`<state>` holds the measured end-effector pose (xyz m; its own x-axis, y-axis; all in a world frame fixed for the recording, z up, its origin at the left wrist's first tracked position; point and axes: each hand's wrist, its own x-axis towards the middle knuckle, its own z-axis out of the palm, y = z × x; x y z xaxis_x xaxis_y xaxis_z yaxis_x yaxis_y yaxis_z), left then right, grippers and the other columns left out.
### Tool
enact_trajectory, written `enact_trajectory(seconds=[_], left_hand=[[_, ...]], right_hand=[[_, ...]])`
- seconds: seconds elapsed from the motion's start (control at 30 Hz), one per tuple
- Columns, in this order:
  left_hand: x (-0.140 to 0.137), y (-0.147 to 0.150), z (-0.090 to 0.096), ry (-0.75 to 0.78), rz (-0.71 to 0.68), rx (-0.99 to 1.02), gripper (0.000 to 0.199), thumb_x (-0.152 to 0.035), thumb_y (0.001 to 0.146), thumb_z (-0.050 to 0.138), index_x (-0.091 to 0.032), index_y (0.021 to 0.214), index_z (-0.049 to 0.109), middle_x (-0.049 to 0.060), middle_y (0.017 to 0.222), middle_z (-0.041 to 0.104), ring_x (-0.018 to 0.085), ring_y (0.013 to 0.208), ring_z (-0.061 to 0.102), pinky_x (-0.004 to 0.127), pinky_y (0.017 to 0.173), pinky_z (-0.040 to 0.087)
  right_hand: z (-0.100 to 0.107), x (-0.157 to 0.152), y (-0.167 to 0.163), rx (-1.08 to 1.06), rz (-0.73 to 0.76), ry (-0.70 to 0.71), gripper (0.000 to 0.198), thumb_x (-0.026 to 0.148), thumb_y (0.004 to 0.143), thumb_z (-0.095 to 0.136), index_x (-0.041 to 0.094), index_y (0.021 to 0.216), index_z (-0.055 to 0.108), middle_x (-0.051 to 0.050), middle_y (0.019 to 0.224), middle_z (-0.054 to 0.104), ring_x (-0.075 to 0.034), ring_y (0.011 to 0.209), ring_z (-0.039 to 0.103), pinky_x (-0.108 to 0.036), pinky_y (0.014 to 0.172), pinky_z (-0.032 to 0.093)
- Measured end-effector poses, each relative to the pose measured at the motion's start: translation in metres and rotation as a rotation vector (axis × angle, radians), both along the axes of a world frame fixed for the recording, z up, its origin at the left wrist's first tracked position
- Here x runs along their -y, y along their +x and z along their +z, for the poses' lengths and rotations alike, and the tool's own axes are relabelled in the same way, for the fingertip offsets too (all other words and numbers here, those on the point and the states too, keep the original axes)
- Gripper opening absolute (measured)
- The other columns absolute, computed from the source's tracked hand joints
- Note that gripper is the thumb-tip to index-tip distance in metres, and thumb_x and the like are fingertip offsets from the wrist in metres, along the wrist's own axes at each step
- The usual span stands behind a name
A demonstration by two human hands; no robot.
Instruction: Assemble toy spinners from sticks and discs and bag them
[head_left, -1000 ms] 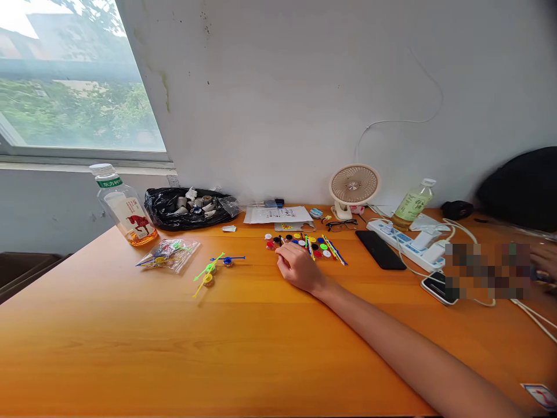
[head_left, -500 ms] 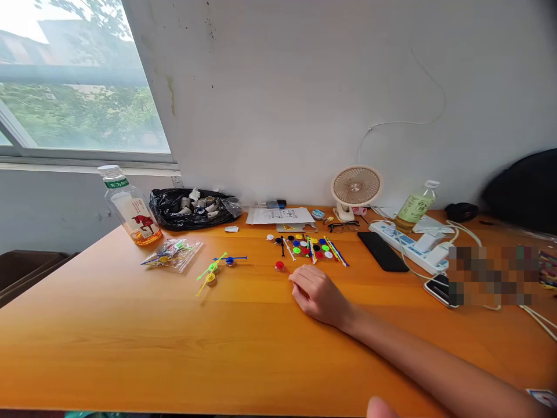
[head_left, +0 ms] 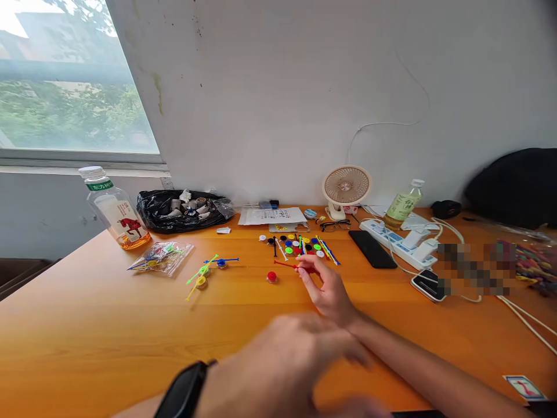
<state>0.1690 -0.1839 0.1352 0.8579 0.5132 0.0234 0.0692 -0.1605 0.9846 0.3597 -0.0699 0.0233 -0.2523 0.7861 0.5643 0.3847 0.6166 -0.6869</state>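
Observation:
My right hand (head_left: pixel 327 287) pinches a thin red plastic pointer (head_left: pixel 285 264) between thumb and fingers, its free end aimed left. Just below the pointer's tip a round red piece with a clear base (head_left: pixel 271 277) stands on the wooden table (head_left: pixel 143 348). Large in the foreground, my left hand (head_left: pixel 278 366) reaches across, apart from the pieces; a black watch (head_left: pixel 185 389) is on its wrist, and motion smears its fingers. Assembled spinners in blue (head_left: pixel 221 264), green (head_left: pixel 203 270) and yellow (head_left: pixel 201 283) lie to the left. Behind my right hand are several loose coloured discs and sticks (head_left: pixel 324 249).
At the left are a drink bottle (head_left: pixel 126 220), a clear bag of parts (head_left: pixel 161 258) and a black plastic bag (head_left: pixel 148 212). A fan (head_left: pixel 347 186), glasses (head_left: pixel 335 225), a black phone (head_left: pixel 372 249), a power strip (head_left: pixel 400 247) and another bottle (head_left: pixel 402 206) stand rear right.
My left hand has come in from the bottom edge to the foreground. My right hand has turned and raised the red pointer into plain sight. The view has shifted slightly right.

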Motion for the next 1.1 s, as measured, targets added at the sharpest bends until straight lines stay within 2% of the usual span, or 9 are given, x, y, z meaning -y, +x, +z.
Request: enact_trajectory(seconds=[0.03,0.1,0.13,0.2,0.33,0.47,0.6,0.87,1.1], left_hand=[[-0.015,-0.009,-0.006,0.187,0.201,-0.169,0.032,-0.038,0.104,0.044,-0.027,0.126,0.065,0.01,0.123,0.07,0.024,0.114,0.069,0.034,0.093,0.056],[-0.046,-0.027,-0.025,0.568,0.466,-0.534,0.028,-0.027,0.101,0.05,-0.021,0.125,0.064,0.013,0.125,0.068,0.028,0.116,0.067,0.04,0.101,0.053],[-0.06,-0.036,-0.035,0.679,0.537,-0.662,0.027,-0.025,0.098,0.055,-0.019,0.123,0.065,0.014,0.123,0.068,0.03,0.115,0.067,0.041,0.1,0.052],[-0.084,-0.051,-0.054,0.771,0.614,-0.731,0.022,-0.027,0.099,0.058,-0.018,0.116,0.067,0.012,0.115,0.07,0.028,0.102,0.071,0.037,0.089,0.054],[-0.11,-0.06,-0.078,0.743,0.662,-0.617,0.018,-0.036,0.099,0.062,-0.022,0.104,0.071,0.007,0.107,0.071,0.023,0.09,0.07,0.031,0.076,0.051],[-0.119,-0.058,-0.094,0.689,0.711,-0.487,0.022,-0.039,0.095,0.068,-0.023,0.108,0.072,0.006,0.105,0.071,0.023,0.09,0.068,0.031,0.074,0.05],[-0.122,-0.055,-0.106,0.7,0.677,-0.392,0.017,-0.038,0.096,0.067,-0.023,0.103,0.073,0.005,0.099,0.07,0.02,0.086,0.065,0.029,0.072,0.049],[-0.117,-0.056,-0.107,0.709,0.59,-0.307,0.014,-0.029,0.097,0.066,-0.025,0.108,0.074,0.004,0.104,0.071,0.02,0.094,0.067,0.029,0.081,0.052],[-0.114,-0.054,-0.106,0.794,0.58,-0.3,0.021,-0.026,0.095,0.069,-0.027,0.116,0.073,0.004,0.11,0.072,0.021,0.101,0.068,0.03,0.085,0.053]], right_hand=[[0.001,-0.005,0.0,-0.055,-0.011,-0.039,0.02,0.029,0.104,0.057,0.026,0.122,0.065,-0.007,0.11,0.073,-0.023,0.1,0.07,-0.037,0.092,0.057],[0.003,-0.016,0.0,-0.14,-0.007,-0.093,0.02,0.034,0.103,0.06,0.025,0.119,0.069,-0.007,0.112,0.073,-0.022,0.1,0.071,-0.038,0.093,0.058],[0.005,-0.02,-0.002,-0.174,-0.004,-0.112,0.019,0.035,0.102,0.06,0.024,0.115,0.07,-0.007,0.111,0.074,-0.023,0.099,0.071,-0.038,0.093,0.058],[0.011,-0.027,-0.007,-0.23,-0.007,-0.149,0.019,0.037,0.1,0.063,0.022,0.107,0.072,-0.008,0.105,0.074,-0.023,0.096,0.07,-0.037,0.088,0.058],[0.018,-0.029,-0.027,-0.272,0.061,-0.277,0.019,0.037,0.094,0.066,0.02,0.096,0.073,-0.007,0.097,0.072,-0.02,0.087,0.067,-0.031,0.076,0.055],[0.008,-0.026,-0.04,-0.283,0.165,-0.488,0.017,0.034,0.087,0.066,0.018,0.091,0.072,-0.004,0.087,0.07,-0.014,0.069,0.061,-0.027,0.065,0.05],[-0.003,-0.025,-0.041,-0.315,0.147,-0.633,0.023,0.034,0.079,0.072,0.017,0.094,0.068,-0.001,0.08,0.067,-0.011,0.058,0.058,-0.023,0.052,0.045],[0.004,-0.019,-0.041,-0.282,0.144,-0.806,0.021,0.031,0.071,0.069,0.019,0.087,0.061,0.005,0.059,0.061,-0.009,0.041,0.045,-0.018,0.033,0.032],[0.012,-0.018,-0.038,-0.261,0.122,-0.933,0.027,0.028,0.065,0.067,0.02,0.09,0.059,0.005,0.058,0.063,-0.006,0.037,0.038,-0.016,0.031,0.021]])
